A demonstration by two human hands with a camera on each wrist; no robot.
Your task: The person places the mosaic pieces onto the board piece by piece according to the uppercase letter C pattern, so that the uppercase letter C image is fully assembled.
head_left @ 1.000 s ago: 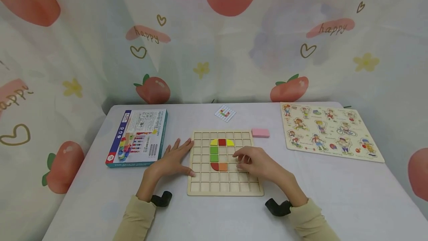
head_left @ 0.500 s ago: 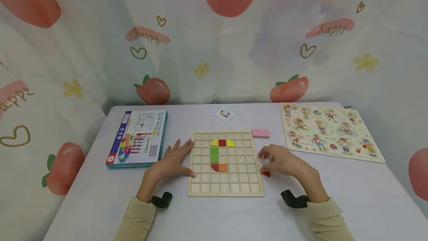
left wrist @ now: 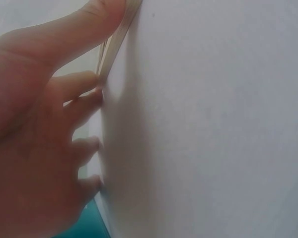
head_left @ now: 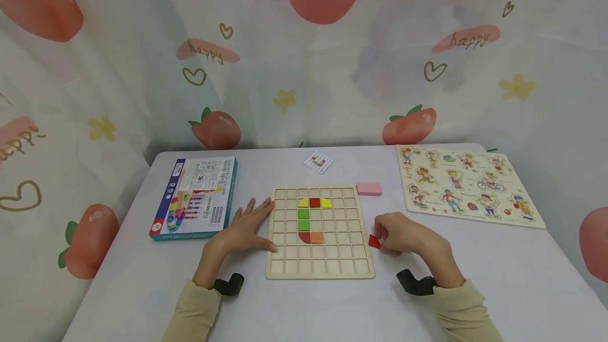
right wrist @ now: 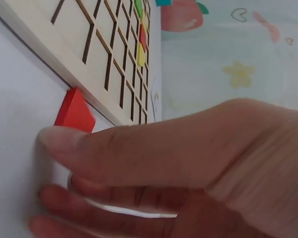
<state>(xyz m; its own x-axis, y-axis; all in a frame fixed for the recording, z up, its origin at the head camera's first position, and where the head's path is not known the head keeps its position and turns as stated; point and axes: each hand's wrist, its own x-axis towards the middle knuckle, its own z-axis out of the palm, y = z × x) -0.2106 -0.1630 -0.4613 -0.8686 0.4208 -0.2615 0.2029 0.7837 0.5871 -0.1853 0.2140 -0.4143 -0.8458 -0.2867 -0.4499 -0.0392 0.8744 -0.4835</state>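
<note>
My left hand [head_left: 245,229] lies with fingers spread at the left edge of a wooden grid board [head_left: 290,266]. In the left wrist view, its thumb [left wrist: 84,29] rests on the board's rim. Beside the board's right edge, my right hand [head_left: 401,234] has bent fingers and pinches a small red block [head_left: 374,241]. The right wrist view shows the thumb over part of that red block [right wrist: 75,111]; its far side is hidden. Set in the grid are a red square [head_left: 314,202], yellow quarter-rounds [head_left: 326,203], green squares [head_left: 304,214], a red quarter-round [head_left: 304,237] and an orange square [head_left: 316,237].
A pink block [head_left: 369,189] lies at the board's upper right corner. Behind the board is a small pattern card [head_left: 319,161]. A boxed game [head_left: 199,197] sits left, and a picture puzzle board [head_left: 467,186] lies right.
My right hand has moved right from above the grid to the table beside the board, where its fingers have come to the red block. The left hand stays in place.
</note>
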